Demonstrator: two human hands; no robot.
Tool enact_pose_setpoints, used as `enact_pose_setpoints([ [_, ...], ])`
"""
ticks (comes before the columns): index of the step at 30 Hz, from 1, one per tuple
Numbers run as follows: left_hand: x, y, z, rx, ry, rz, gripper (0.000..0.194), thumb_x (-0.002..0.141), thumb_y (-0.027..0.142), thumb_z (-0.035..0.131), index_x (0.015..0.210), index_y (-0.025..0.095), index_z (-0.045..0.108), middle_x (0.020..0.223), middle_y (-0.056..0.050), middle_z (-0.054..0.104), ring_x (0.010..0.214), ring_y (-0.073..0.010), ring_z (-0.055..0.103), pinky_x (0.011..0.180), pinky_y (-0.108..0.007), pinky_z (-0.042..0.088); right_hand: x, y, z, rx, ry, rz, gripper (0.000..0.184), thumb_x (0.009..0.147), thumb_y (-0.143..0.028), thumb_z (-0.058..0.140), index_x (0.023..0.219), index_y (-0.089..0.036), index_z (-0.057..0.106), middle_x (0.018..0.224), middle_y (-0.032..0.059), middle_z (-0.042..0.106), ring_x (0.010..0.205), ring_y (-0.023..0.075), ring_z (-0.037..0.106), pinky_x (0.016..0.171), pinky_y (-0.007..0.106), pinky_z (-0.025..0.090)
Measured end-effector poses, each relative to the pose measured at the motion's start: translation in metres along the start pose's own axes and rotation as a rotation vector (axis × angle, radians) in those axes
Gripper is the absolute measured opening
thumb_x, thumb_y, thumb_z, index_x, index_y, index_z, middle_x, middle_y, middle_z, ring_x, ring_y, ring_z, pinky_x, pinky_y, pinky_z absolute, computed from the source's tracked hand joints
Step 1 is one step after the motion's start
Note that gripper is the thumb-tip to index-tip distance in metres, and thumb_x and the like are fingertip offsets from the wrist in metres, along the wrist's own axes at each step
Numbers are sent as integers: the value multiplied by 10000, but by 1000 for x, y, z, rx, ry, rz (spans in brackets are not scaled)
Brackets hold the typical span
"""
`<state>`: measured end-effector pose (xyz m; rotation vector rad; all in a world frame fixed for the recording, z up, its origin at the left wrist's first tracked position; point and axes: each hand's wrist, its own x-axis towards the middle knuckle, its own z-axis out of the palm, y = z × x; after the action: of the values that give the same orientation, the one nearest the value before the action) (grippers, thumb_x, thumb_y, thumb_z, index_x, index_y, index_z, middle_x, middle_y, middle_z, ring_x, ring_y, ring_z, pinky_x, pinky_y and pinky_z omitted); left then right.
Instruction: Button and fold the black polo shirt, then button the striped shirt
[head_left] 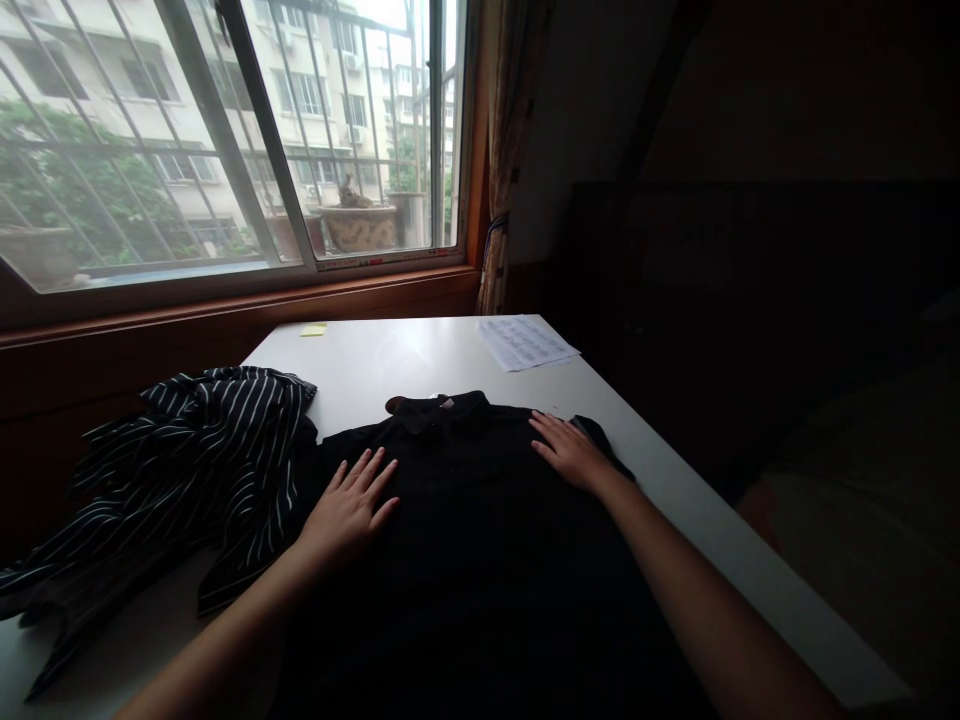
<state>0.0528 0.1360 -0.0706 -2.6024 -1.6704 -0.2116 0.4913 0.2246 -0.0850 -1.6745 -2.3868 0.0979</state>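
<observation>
My left hand (351,508) and right hand (570,450) press flat on the soft black shirt (457,540); each grip is open, holding nothing. The shirt lies on the near part of the smooth white table (360,350). Left is a crumpled stripy cloth (202,450). Past the window (352,130), a round patterned pot (360,228) has a stubby plant (352,193) in it.

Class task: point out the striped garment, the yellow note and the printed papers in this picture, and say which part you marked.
Striped garment (225,430): head view, on its bunched upper part.
Yellow note (313,330): head view, on its middle.
Printed papers (525,343): head view, on the top sheet's middle.
</observation>
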Motion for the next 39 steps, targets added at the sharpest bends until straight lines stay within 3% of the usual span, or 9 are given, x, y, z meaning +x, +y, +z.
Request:
enact_pose_setpoints([
  [4, -7, -4, -3, 10, 1, -94, 590, 979, 543, 356, 1515, 296, 337, 1604, -56, 273, 1481, -302, 228, 1182, -538, 204, -8, 6, -2, 24, 39, -21, 545, 988, -511, 341, 1476, -279, 417, 1576, 38, 340, 1451, 250, 314, 1198, 498, 240],
  [9, -20, 2, 2, 72, -32, -217, 576, 977, 523, 358, 1511, 310, 346, 1609, -59, 268, 1483, -379, 163, 1130, -671, 153, -21, 10, -3, 18, 69, -23, 520, 977, -491, 376, 1440, -272, 470, 1540, 67, 403, 1427, 260, 359, 1177, 496, 284],
  [16, -40, 24, 5, 81, -92, -223, 592, 977, 561, 313, 1528, 348, 276, 1629, -51, 200, 1481, -419, 115, 1055, -780, 125, -45, 9, -8, -2, 74, -18, 496, 973, -475, 383, 1417, -283, 490, 1525, 61, 425, 1417, 257, 374, 1175, 494, 288],
  [25, -65, 43, -1, 69, -82, -185, 584, 960, 564, 380, 1512, 394, 293, 1623, -46, 212, 1478, -435, 118, 1056, -781, 124, -67, 13, -10, -4, 56, -13, 512, 978, -509, 361, 1435, -303, 468, 1544, 44, 396, 1433, 260, 347, 1174, 497, 296],
  [34, -22, 12, -16, -24, -45, -76, 565, 969, 572, 367, 1481, 336, 401, 1577, -73, 338, 1452, -366, 278, 1144, -635, 204, -60, 28, -12, -10, 45, -1, 504, 964, -517, 387, 1426, -335, 478, 1546, 25, 396, 1422, 264, 368, 1174, 502, 297],
  [39, 3, 14, -11, -34, -42, -105, 571, 971, 573, 356, 1487, 332, 387, 1594, -77, 299, 1470, -369, 227, 1125, -688, 163, -51, 43, -14, 4, 29, 4, 513, 968, -529, 369, 1424, -321, 478, 1544, 46, 397, 1423, 269, 365, 1174, 513, 283],
])
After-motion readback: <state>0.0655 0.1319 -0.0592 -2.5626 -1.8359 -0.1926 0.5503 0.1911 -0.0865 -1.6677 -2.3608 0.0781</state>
